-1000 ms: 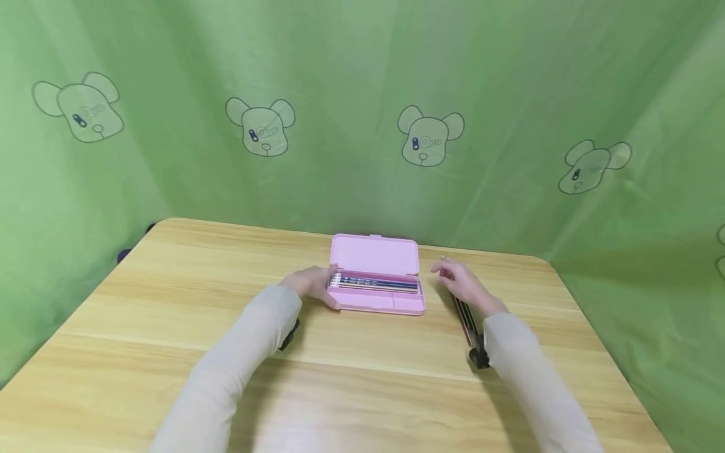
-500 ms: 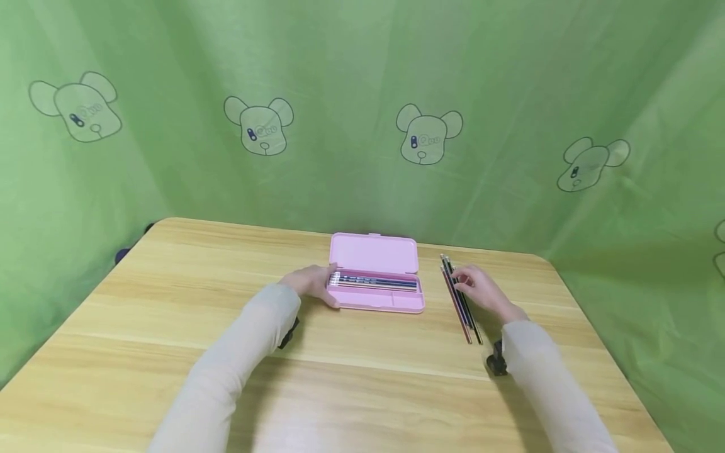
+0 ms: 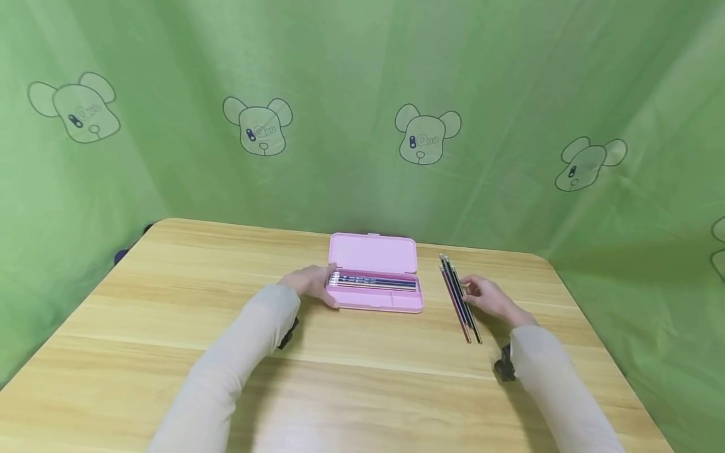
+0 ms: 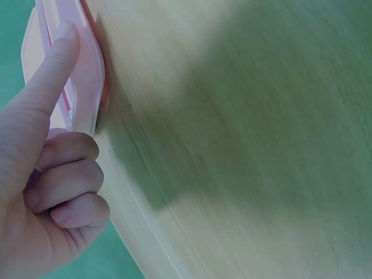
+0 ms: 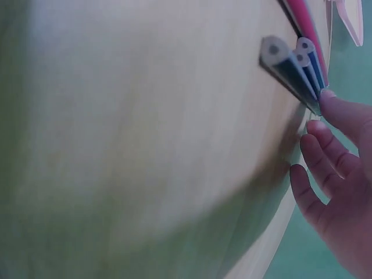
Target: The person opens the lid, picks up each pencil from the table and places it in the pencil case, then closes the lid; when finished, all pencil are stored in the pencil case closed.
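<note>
A pink pencil case [image 3: 376, 307] lies with its lid raised at the back of the table. Several pencils [image 3: 379, 283], mostly dark blue, lie in its long compartment. My left hand [image 3: 308, 281] grips the case's left end, thumb [image 4: 61, 52] along its front side and the other fingers curled. To the right of the case, several loose pencils [image 3: 455, 296], dark and red, lie side by side on the table. My right hand [image 3: 489, 297] is at their right side, thumb and fingertips touching or very near the outermost dark pencil [image 5: 288, 70]; the index finger is partly hidden.
The light wooden table [image 3: 362, 390] runs up to a green curtain [image 3: 340, 176] printed with bear heads, close behind the case. The case's raised lid [image 3: 374, 253] stands near the back edge. Dark wrist cameras [image 3: 506, 365] sit under both sleeves.
My right hand has drawn back from above the loose pencils to their right side, uncovering them. The pencils stay put. My left hand keeps its hold on the case.
</note>
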`<action>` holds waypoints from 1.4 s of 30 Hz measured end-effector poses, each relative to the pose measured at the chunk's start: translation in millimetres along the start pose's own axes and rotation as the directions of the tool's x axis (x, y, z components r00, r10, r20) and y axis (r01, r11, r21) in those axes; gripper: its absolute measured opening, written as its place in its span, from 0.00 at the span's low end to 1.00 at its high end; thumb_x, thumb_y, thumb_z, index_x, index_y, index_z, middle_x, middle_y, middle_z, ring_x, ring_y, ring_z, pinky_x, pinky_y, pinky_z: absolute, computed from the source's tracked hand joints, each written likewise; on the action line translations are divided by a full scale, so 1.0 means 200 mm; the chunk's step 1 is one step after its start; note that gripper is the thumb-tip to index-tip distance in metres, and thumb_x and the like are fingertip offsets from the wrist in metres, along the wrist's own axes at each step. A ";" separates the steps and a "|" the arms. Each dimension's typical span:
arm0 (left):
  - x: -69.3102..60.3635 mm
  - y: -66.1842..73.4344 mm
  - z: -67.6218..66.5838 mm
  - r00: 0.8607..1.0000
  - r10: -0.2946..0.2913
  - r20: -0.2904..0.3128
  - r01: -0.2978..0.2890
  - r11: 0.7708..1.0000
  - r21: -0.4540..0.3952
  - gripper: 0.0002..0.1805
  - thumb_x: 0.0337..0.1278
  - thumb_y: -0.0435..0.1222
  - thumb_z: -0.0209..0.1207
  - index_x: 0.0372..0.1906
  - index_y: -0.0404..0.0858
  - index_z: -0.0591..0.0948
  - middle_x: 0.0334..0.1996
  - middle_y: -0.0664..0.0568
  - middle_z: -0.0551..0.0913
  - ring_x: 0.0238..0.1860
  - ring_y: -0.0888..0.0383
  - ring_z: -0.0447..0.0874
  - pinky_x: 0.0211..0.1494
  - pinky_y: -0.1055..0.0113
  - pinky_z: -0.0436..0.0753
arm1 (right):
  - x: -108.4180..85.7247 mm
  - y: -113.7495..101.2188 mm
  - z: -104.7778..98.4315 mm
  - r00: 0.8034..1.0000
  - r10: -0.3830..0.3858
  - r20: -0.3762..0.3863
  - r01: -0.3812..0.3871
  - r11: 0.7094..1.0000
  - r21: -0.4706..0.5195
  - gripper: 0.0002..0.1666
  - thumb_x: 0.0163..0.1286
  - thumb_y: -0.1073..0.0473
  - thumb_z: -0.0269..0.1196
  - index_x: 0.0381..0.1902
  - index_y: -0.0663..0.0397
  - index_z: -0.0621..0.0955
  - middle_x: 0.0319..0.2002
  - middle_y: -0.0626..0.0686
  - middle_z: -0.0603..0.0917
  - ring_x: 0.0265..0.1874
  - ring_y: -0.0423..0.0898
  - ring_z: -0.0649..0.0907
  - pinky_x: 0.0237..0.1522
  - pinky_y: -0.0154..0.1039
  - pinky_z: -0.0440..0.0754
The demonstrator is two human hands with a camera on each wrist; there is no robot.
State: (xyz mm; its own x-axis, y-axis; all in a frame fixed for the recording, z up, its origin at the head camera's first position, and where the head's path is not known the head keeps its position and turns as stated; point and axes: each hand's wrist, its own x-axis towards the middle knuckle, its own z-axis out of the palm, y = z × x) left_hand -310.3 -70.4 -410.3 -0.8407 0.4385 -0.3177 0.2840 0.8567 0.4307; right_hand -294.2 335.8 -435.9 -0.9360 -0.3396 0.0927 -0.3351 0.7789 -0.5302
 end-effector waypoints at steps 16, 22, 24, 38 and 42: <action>-0.01 0.00 0.00 1.000 -0.003 0.005 0.003 1.000 -0.005 0.60 0.36 0.52 0.69 0.72 0.40 0.47 0.66 0.38 0.59 0.66 0.45 0.58 0.69 0.55 0.60 | -0.03 0.01 -0.01 0.996 0.089 0.005 -0.088 0.994 -0.062 0.19 0.59 0.72 0.56 0.49 0.79 0.69 0.42 0.74 0.76 0.42 0.66 0.76 0.47 0.58 0.75; -0.01 0.01 0.00 1.000 -0.006 0.007 0.006 1.000 -0.013 0.60 0.36 0.51 0.69 0.72 0.40 0.46 0.67 0.39 0.59 0.66 0.45 0.58 0.69 0.56 0.58 | -0.05 0.00 -0.02 0.985 0.170 0.024 -0.166 0.978 -0.123 0.19 0.59 0.66 0.59 0.44 0.78 0.72 0.39 0.71 0.77 0.41 0.65 0.76 0.46 0.57 0.75; -0.01 0.01 0.00 1.000 -0.005 0.006 0.005 1.000 -0.012 0.60 0.36 0.52 0.69 0.72 0.39 0.47 0.67 0.38 0.59 0.66 0.45 0.58 0.69 0.55 0.58 | -0.05 0.00 -0.03 0.981 0.191 0.038 -0.184 0.974 -0.129 0.19 0.59 0.66 0.59 0.44 0.78 0.72 0.38 0.71 0.77 0.40 0.64 0.76 0.45 0.56 0.76; -0.01 0.00 -0.01 1.000 0.001 0.001 -0.001 1.000 -0.016 0.60 0.35 0.52 0.69 0.71 0.39 0.47 0.67 0.38 0.58 0.66 0.45 0.58 0.69 0.55 0.58 | -0.05 -0.04 -0.04 0.974 0.217 0.067 -0.209 0.971 -0.118 0.17 0.62 0.68 0.53 0.46 0.77 0.71 0.42 0.75 0.76 0.43 0.68 0.75 0.44 0.56 0.77; -0.01 0.00 0.00 1.000 -0.001 0.005 0.001 1.000 -0.016 0.60 0.35 0.52 0.69 0.71 0.39 0.47 0.67 0.38 0.58 0.67 0.45 0.57 0.69 0.55 0.58 | -0.04 -0.05 -0.04 0.977 0.209 0.046 -0.203 0.973 -0.108 0.17 0.63 0.69 0.51 0.47 0.77 0.71 0.43 0.76 0.75 0.43 0.68 0.75 0.44 0.56 0.77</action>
State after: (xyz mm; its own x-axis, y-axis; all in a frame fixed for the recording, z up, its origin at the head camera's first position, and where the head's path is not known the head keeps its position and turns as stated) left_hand -309.4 -71.4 -409.6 -0.8387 0.4387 -0.3226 0.2756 0.8529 0.4434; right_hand -285.2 334.8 -425.3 -0.9794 -0.1933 -0.0590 -0.1476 0.8838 -0.4440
